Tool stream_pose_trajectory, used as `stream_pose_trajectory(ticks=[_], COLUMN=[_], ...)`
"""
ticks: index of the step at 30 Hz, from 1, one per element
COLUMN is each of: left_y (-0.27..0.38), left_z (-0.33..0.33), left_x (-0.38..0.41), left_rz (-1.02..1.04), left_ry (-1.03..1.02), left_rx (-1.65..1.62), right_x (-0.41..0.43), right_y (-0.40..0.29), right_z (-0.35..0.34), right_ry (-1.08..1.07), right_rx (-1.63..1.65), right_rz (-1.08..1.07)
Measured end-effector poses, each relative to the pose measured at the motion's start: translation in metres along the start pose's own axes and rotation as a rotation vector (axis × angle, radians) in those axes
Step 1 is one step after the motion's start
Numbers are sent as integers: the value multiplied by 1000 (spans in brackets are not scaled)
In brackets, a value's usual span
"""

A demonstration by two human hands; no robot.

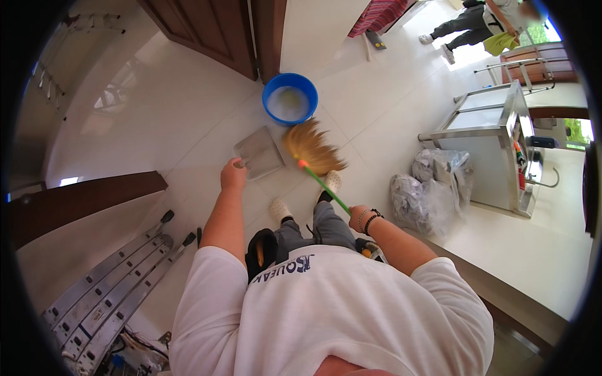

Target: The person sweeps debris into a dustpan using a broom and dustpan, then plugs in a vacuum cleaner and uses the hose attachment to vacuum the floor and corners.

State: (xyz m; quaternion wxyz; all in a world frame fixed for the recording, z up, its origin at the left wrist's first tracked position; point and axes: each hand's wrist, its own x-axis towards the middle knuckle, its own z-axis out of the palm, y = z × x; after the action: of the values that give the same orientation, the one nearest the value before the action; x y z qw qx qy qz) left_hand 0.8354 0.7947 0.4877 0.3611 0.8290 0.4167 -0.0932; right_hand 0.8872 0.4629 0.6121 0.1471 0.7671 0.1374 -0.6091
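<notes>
My left hand [233, 175] is closed around the handle of a grey dustpan [261, 152], held in front of me to the left. In my right hand [360, 218] is the green handle of a soft fibre broom [314, 148], whose bristles fan out close to my right shoe. Just beyond the bristles, a blue plastic basin [290, 99] of sudsy water stands on the tiled floor, with something yellowish in it. I cannot tell whether the dustpan touches the floor.
Filled clear plastic bags [430, 192] lie on the right beside a metal-framed cabinet [475, 145]. A folded ladder [113, 286] is at lower left. A brown door [211, 33] stands behind the basin. At upper right, another person [475, 26] holds a yellow-green cloth.
</notes>
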Motion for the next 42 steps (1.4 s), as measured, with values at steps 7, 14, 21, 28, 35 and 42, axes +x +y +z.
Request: stream_pose_trajectory(ticks=[7, 14, 21, 28, 35, 42], left_y=[-38, -63, -57, 21, 164, 309], left_z=[-5, -52, -90, -40, 66, 142], left_x=[10, -29, -60, -55, -19, 39], left_rz=[-38, -48, -109, 79, 191, 326], left_ry=[29, 79, 68, -40, -94, -128], left_rx=[-106, -221, -140, -171, -118, -164], right_x=[-99, -213, -241, -180, -126, -83], right_y=[41, 114, 185, 270, 364, 404], right_z=[3, 21, -5, -39, -45, -40], right_ry=[250, 467, 402, 440, 403, 394], right_rx=[183, 388, 766, 988, 1134, 1381], right_rz=[-120, -75, 177, 217, 253, 261])
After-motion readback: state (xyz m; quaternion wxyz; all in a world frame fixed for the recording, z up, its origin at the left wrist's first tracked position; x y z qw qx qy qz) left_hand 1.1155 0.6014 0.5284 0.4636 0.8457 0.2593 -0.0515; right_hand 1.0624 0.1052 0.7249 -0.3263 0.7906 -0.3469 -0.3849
